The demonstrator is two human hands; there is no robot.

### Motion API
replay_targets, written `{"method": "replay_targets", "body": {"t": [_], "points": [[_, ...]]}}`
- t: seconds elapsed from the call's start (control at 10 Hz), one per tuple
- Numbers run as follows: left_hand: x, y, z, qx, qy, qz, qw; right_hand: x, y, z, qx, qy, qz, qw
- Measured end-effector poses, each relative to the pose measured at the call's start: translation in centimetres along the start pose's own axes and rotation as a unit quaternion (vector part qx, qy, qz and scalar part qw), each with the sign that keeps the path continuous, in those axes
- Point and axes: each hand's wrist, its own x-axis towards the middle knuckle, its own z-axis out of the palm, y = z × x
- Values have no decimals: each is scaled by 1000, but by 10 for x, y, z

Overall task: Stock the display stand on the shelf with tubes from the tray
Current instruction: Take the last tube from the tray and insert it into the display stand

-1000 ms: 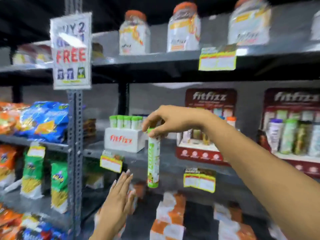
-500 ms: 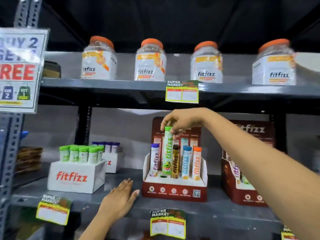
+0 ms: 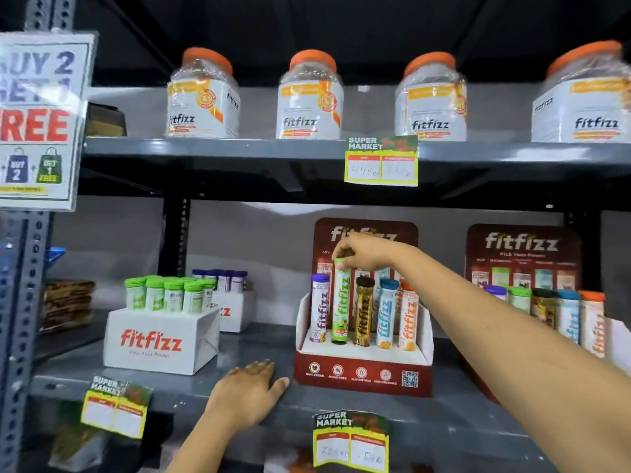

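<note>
A red and white display stand point(image 3: 362, 378) sits on the middle grey shelf point(image 3: 457, 418). In its front row stand a purple, a green, a gold, a blue and an orange tube. My right hand point(image 3: 367, 251) pinches the green cap of the green tube point(image 3: 340, 302), which stands upright with its base in the stand's second slot from the left. My left hand point(image 3: 251, 392) rests flat on the shelf just left of the stand, fingers apart. A white tray point(image 3: 160, 343) with several green-capped tubes stands further left.
A second white tray with purple-capped tubes point(image 3: 223, 279) sits behind the first. Another full red stand point(image 3: 532, 302) stands to the right, behind my forearm. Orange-lidded jars point(image 3: 309, 100) line the shelf above. A promo sign point(image 3: 37, 121) hangs on the left upright.
My right hand carried the green tube from below the shelf edge up to the stand and lowered it into the slot. My left hand rose and settled on the shelf.
</note>
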Motion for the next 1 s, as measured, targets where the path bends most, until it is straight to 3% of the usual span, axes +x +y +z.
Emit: {"method": "replay_targets", "body": {"t": [0.2,0.5,0.7,1.0], "points": [[2,1,-5,10,-57,-4,998,0,7,12,42,3,7,999],[0,3,-5,11,-51,-6,999,2,11,15,39,5,30,999],[-1,4,-7,13,-54,-6,998,3,10,28,47,-42,19,998],[-2,3,-7,5,-61,-11,998,-2,11,36,40,-12,55,998]]}}
